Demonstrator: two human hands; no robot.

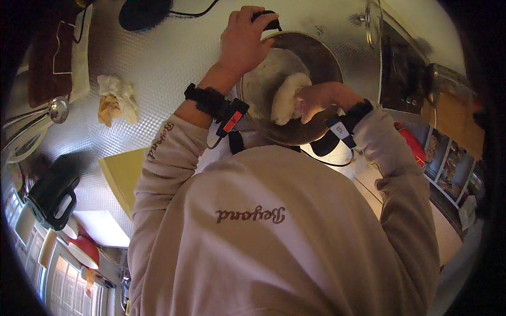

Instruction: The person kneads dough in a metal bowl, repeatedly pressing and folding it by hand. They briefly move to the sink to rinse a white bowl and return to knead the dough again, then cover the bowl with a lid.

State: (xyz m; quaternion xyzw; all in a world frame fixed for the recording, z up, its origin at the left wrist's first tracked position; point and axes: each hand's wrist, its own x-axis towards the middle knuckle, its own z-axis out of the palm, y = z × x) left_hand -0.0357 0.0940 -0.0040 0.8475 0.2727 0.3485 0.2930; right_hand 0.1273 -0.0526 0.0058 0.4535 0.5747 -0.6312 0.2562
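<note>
In front of me is a round metal bowl point(253, 79) with a pale, elongated lump of dough point(290, 94) inside. Curled fingers of my right hand point(322, 98) press against the dough's right side and grip it. My left hand point(245, 39) is at the bowl's far left rim, its thumb by the edge. The fingers of that hand close around a small black object point(269, 21), and I cannot tell whether it is a handle. Both wrists carry black straps with small devices.
A textured metallic worktop point(166, 71) extends left, bearing a crumpled pale bag or cloth point(118, 100). Farther left are a metal ladle point(59, 110) and a dark jug point(53, 193). A black disc with a cord point(144, 14) lies at the back. Shelving with goods point(450, 166) stands right.
</note>
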